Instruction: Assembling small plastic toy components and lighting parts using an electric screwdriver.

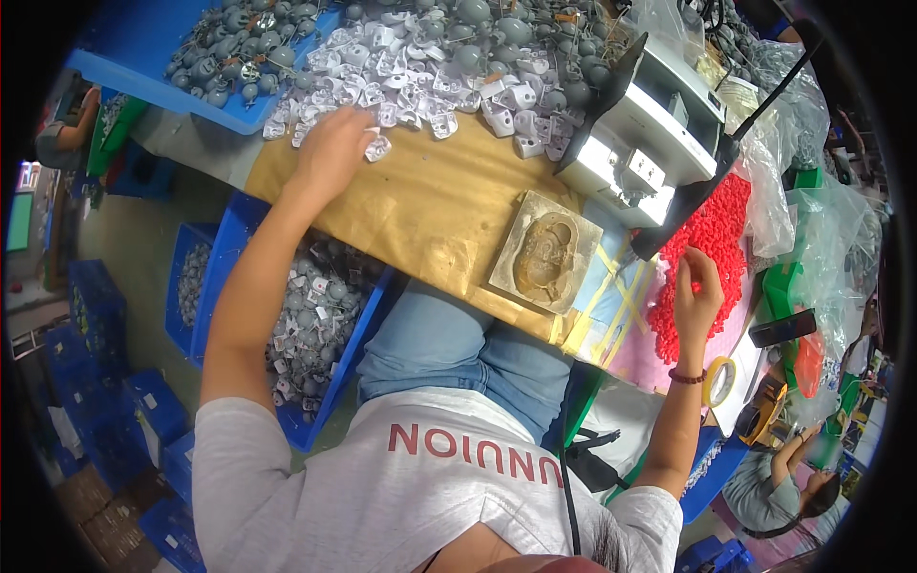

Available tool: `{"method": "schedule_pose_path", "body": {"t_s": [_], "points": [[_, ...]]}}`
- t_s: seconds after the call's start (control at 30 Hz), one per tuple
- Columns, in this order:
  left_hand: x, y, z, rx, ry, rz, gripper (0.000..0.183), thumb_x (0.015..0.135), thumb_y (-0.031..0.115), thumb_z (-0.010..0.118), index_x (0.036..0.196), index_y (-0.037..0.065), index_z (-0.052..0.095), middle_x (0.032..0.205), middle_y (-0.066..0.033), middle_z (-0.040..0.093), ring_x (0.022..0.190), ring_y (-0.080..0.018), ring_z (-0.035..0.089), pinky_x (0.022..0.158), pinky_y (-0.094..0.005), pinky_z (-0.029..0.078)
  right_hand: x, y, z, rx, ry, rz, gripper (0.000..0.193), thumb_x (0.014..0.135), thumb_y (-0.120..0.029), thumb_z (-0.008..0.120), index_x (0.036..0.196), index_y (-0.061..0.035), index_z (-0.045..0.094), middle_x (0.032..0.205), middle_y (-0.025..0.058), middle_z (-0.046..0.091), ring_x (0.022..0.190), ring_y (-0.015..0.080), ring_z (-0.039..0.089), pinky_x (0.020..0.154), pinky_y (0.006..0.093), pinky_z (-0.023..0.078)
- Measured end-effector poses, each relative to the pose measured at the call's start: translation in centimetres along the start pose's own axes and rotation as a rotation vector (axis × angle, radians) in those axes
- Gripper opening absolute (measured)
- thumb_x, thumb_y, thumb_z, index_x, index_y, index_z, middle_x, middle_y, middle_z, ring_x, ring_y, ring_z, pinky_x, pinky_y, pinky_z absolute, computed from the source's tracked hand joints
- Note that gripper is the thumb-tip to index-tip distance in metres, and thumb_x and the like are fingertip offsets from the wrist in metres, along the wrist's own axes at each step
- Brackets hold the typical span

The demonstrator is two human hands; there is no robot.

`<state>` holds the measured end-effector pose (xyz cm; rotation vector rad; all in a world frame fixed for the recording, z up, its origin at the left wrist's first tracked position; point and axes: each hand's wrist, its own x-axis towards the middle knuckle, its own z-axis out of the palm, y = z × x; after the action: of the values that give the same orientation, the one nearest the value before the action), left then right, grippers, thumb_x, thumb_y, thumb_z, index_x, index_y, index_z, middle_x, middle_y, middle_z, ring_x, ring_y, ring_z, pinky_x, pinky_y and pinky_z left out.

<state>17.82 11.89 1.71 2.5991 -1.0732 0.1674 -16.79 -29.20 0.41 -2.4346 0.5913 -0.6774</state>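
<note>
My left hand [334, 151] is at the near edge of a heap of white plastic parts [392, 72], its fingers curled and closed at a single white plastic part [378, 147]. My right hand [698, 298] is over a pile of small red pieces [718, 229], its fingers bent inward; whatever lies between the fingertips is too small to make out. Between the hands, a square metal block [578, 234] with a rounded hollow rests on the gold-brown table cover [420, 215]. The hollow holds no part.
A white device with sockets [642, 172] stands behind the block. Blue bins of grey round parts stand at the back left [172, 93] and by my left leg [330, 420]. A yellow tape roll [718, 382] is beside my right wrist. Another person [778, 492] sits at right.
</note>
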Motion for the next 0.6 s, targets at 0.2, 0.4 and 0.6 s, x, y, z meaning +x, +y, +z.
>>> {"method": "schedule_pose_path", "body": {"t_s": [0.2, 0.4, 0.6], "points": [[-4.7, 3.6, 2.2, -0.321, 0.114, 0.428, 0.017, 0.084, 0.012, 0.071, 0.097, 0.003, 0.064, 0.098, -0.0111, 0.065, 0.100, -0.0328, 0.062, 0.089, -0.0420, 0.049, -0.7, -2.0, 0.7, 0.422, -0.081, 0.175, 0.015, 0.092, 0.002, 0.064, 0.108, 0.0011, 0.066, 0.096, 0.0036, 0.067, 0.084, 0.0085, 0.062, 0.075, 0.0226, 0.050], [-5.1, 5.5, 2.1, -0.208, -0.023, 0.132, 0.019, 0.081, 0.010, 0.074, 0.096, 0.003, 0.064, 0.099, -0.0099, 0.066, 0.103, -0.0307, 0.062, 0.092, -0.0376, 0.050, -1.2, -3.9, 2.4, 0.445, -0.170, 0.090, 0.016, 0.090, 0.006, 0.064, 0.105, 0.0009, 0.067, 0.097, 0.0045, 0.067, 0.085, 0.0093, 0.063, 0.077, 0.0226, 0.050], [-3.4, 16.6, 2.3, -0.881, -0.189, 0.222, 0.018, 0.080, 0.006, 0.073, 0.096, 0.006, 0.066, 0.096, -0.0091, 0.065, 0.097, -0.0261, 0.062, 0.087, -0.0373, 0.050, -0.8, -7.2, 4.0, 0.394, -0.180, -0.045, 0.014, 0.085, 0.006, 0.067, 0.098, 0.0017, 0.068, 0.093, 0.0084, 0.068, 0.080, 0.0137, 0.064, 0.073, 0.0251, 0.051]]}}
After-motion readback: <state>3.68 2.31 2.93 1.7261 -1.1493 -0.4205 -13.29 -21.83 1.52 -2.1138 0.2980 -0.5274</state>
